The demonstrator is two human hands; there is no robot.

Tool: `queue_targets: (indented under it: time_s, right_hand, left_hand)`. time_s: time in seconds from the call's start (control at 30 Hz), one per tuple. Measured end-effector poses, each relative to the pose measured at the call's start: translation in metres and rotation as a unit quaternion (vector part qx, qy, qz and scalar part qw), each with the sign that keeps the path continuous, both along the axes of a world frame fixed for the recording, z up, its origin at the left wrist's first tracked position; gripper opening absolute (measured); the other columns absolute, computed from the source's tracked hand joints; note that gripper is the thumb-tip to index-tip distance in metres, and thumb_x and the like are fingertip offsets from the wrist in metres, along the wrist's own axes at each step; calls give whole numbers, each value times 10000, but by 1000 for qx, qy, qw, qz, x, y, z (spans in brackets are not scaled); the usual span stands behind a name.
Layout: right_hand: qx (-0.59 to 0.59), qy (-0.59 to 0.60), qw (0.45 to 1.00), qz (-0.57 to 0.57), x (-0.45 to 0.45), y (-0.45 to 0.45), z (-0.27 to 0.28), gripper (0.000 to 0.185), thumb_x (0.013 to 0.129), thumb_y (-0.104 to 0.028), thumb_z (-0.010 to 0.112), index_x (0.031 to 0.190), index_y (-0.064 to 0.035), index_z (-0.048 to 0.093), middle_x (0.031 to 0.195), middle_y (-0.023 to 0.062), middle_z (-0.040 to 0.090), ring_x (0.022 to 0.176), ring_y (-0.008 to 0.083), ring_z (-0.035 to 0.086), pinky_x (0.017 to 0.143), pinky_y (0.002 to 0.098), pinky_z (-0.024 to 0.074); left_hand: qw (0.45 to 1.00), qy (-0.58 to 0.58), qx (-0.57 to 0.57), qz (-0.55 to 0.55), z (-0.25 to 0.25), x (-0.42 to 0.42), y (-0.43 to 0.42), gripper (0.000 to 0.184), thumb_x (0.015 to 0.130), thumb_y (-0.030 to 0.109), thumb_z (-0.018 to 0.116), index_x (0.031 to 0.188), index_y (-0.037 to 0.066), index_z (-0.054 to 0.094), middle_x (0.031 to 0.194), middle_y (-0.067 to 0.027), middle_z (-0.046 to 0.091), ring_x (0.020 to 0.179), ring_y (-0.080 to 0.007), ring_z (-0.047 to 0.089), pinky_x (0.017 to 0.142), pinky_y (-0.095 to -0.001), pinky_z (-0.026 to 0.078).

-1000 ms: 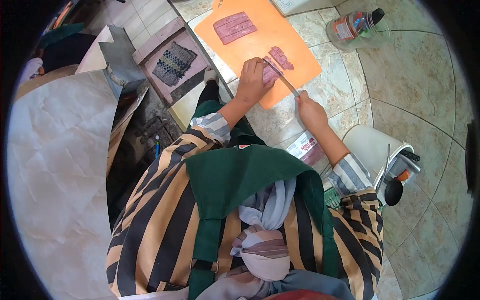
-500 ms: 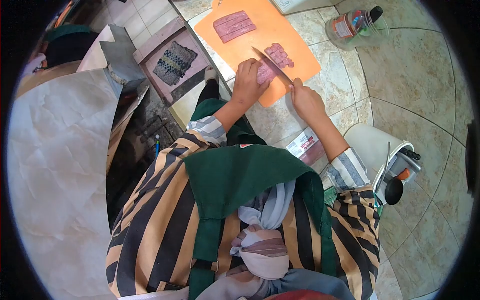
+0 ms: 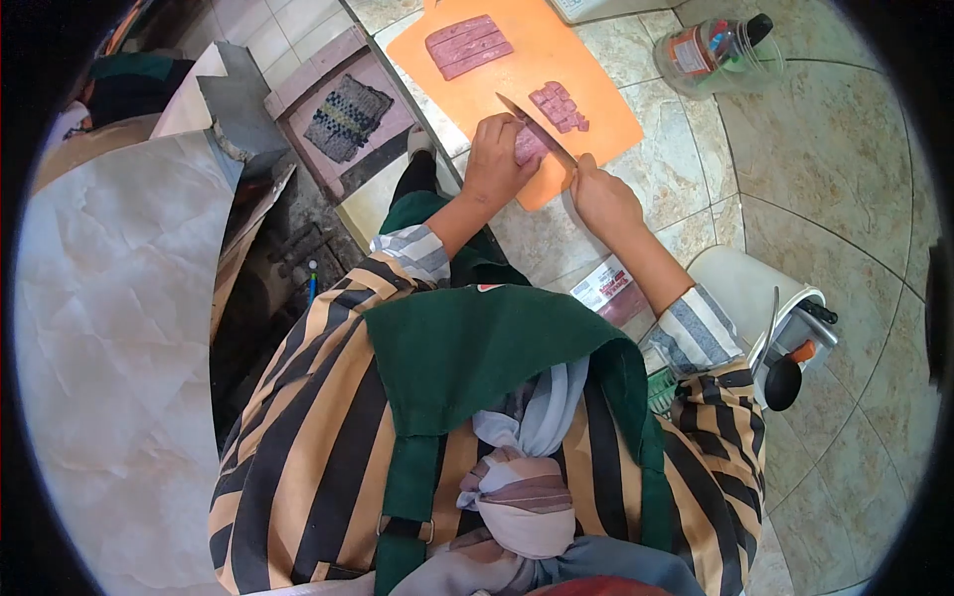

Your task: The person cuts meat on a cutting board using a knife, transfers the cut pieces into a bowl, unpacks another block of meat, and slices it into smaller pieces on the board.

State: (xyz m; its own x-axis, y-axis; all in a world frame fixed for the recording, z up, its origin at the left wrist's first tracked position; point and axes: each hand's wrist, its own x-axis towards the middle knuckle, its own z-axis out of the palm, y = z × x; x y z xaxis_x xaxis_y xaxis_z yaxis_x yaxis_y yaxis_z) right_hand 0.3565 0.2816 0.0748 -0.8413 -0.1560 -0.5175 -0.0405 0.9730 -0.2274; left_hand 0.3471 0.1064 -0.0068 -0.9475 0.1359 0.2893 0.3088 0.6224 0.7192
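Note:
An orange cutting board lies on the tiled counter. My right hand is closed around the handle of a knife, whose blade points up and left across the board. Pressed under the fingers of my left hand is a slab of pinkish meat, right beside the blade. Just past the knife sit small diced meat pieces, close together. Farther up the board rests another slab, sliced into strips. My left fingertips are partly hidden behind the hand.
A clear plastic jar with items inside stands at the back right. A white tub with utensils, including a black ladle, lies by my right elbow. A labelled packet is near my right forearm. A woven mat lies lower left.
The knife has shifted slightly left, away from the diced pieces, and a gap now shows between them and the blade. My left hand still holds the slab.

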Motion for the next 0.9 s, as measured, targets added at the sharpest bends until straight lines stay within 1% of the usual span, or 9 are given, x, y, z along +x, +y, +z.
queue_targets:
  time_s: [0.2,0.27,0.4,0.5,0.57,0.67,0.77,0.9]
  right_hand:
    - [-5,-19,1000,-21,-10,-11,-4,284,978,-256,378,980,8,481,803,280,664,768,441,671,685,545,525]
    - [-13,-5,1000,-1,-11,-12,-10,267,969,-240,385,982,11,477,807,279,664,778,442,670,690,543,524]
    - [-29,-1,1000,12,-12,-4,-5,255,964,-228,388,982,12,471,804,283,662,772,443,670,691,546,524]
    - [-10,-10,1000,10,-1,2,-10,264,976,-242,376,972,7,462,777,285,657,737,443,668,665,543,526]
    - [-15,6,1000,-8,2,0,-17,273,990,-259,370,952,-2,455,741,280,651,696,441,664,630,538,525]
    - [-27,34,999,-4,-1,-6,-31,277,998,-269,371,942,-9,449,715,268,648,672,437,661,598,538,521]
    - [-43,47,998,-1,0,-4,-33,263,996,-260,381,948,-11,448,715,262,649,678,432,663,600,544,519]
    - [-34,52,998,20,5,6,-29,259,995,-261,385,949,-14,450,717,256,652,677,429,663,603,542,521]
  left_hand:
    - [1000,2,1,0,-2,-1,2,538,641,126,804,1095,-33,563,1096,-182,541,1063,-355,504,937,-420,434]
    - [1000,17,2,0,-2,-1,2,533,644,123,802,1093,-34,561,1093,-184,540,1065,-356,502,935,-419,433]
    - [1000,26,2,0,-1,-3,1,520,647,122,788,1082,-34,550,1085,-179,529,1062,-360,496,935,-420,431]
    - [1000,19,2,1,-3,0,2,517,644,123,790,1075,-32,552,1085,-179,530,1060,-361,498,933,-420,433]
    - [1000,26,3,3,-4,1,2,518,640,124,791,1073,-32,553,1077,-177,533,1051,-361,503,931,-423,436]
    - [1000,23,9,1,-6,0,3,527,635,123,794,1076,-35,552,1079,-177,531,1052,-362,501,935,-425,434]
    - [999,36,11,8,-4,1,4,528,653,112,803,1095,-23,546,1096,-185,542,1064,-364,505,935,-429,431]
    - [999,38,11,12,-4,0,2,520,653,111,804,1087,-24,550,1100,-186,541,1063,-367,506,932,-427,434]
